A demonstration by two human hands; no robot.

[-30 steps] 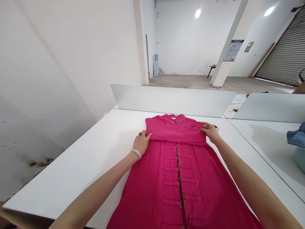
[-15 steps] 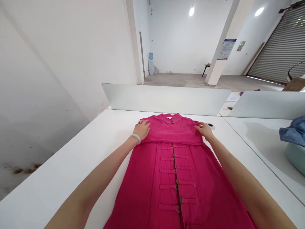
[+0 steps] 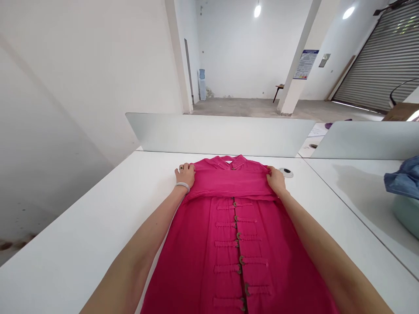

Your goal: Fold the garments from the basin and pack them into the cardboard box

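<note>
A bright pink garment [image 3: 193,244] with a stand collar and a row of knotted closures lies front up on the white table [image 3: 98,235]. Its sleeves are folded across the chest below the collar. At the left shoulder edge is my left hand [image 3: 185,174], with a ring and a pale bracelet, its fingers bent against the cloth. My right hand [image 3: 275,179] pinches the fabric at the right shoulder edge, thumb over the folded sleeve.
A frosted divider [image 3: 212,133] runs along the table's back edge. Right of my right hand is a round cable hole [image 3: 286,172]. Blue denim cloth [image 3: 404,179] rests on a pale green tub [image 3: 407,216] at the far right.
My left hand has shifted outward to the garment's left edge. My right hand has closed further round the right shoulder edge. The camera view has moved slightly.
</note>
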